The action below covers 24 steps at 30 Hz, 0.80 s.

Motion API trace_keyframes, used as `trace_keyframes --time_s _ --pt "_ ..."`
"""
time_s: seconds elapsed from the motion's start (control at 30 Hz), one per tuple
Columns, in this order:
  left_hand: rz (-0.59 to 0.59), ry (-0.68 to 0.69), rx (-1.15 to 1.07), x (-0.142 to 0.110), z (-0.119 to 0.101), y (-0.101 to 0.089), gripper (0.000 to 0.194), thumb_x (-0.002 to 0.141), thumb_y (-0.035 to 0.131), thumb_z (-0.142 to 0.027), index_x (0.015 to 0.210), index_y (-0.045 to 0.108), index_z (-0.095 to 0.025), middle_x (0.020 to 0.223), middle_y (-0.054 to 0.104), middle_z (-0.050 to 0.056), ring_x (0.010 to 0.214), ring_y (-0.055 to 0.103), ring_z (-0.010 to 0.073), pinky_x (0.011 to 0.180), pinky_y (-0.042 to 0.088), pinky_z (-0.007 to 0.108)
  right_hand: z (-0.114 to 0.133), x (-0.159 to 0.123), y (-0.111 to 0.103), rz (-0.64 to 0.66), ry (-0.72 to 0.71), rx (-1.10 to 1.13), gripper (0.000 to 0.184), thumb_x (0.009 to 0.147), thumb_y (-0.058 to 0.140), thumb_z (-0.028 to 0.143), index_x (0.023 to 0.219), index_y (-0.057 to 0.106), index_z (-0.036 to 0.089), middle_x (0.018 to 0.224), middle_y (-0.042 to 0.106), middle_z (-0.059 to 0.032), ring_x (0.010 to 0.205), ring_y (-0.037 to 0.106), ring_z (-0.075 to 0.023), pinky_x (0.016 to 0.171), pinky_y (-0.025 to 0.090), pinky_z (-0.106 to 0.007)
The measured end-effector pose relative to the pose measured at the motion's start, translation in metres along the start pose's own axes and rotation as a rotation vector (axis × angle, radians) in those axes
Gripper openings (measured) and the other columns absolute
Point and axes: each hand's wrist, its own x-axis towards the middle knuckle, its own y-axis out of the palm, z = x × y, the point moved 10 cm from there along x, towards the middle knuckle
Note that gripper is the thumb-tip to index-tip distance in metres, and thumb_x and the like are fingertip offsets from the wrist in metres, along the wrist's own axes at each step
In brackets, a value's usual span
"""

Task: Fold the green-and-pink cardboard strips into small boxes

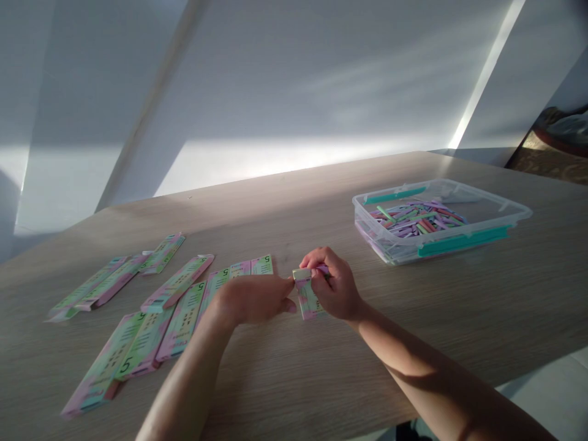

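My right hand (334, 286) is closed on a small pink, green and yellow cardboard box (309, 298), held tilted just above the table with a pale end flap (302, 274) at its top. From the left, my left hand (263, 298) reaches to the box. Its index fingertip touches the box's edge near the flap, while the thumb stands apart below. The other left fingers are hidden behind the back of the hand. Left of it lie several similar printed boxes marked 5 (182, 321), partly covered by my left wrist.
A clear plastic container (478, 231) with turquoise clips stands at the right, holding many small coloured sticks (420, 217). More flat boxes (108, 283) lie at the far left, and one box (178, 283) rests across the row. The wooden table (285, 208) ends at a pale wall.
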Motion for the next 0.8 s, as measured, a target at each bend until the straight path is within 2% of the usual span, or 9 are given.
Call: trace_keyframes --time_s 0.27,0.47,0.8 --pt "0.03 -0.023 0.008 -0.002 0.001 0.001 0.014 0.096 0.052 -0.014 0.106 0.061 -0.013 0.096 0.075 0.009 0.082 0.069 0.0196 0.066 0.044 0.024 0.004 -0.002 0.0 0.008 0.0 -0.009 0.017 0.082 0.047 0.008 0.089 0.054 0.022 0.088 0.063 -0.0031 0.081 0.061 -0.0164 0.073 0.049 -0.03" --pt "0.018 -0.01 -0.001 -0.002 -0.001 -0.001 0.009 0.095 0.052 -0.016 0.096 0.061 -0.017 0.091 0.075 0.005 0.076 0.068 0.0179 0.064 0.044 0.023 0.007 0.001 -0.001 -0.004 -0.007 -0.024 0.017 0.08 0.045 0.007 0.085 0.052 0.022 0.088 0.062 -0.0029 0.08 0.06 -0.0166 0.071 0.049 -0.03" --pt "0.059 -0.036 0.017 -0.001 -0.001 0.001 0.011 0.099 0.052 -0.017 0.094 0.062 -0.015 0.093 0.074 0.008 0.08 0.068 0.018 0.066 0.044 0.024 0.009 -0.003 0.0 0.055 -0.053 -0.087 0.018 0.082 0.049 0.008 0.09 0.056 0.022 0.087 0.06 -0.0032 0.08 0.059 -0.0175 0.074 0.049 -0.031"
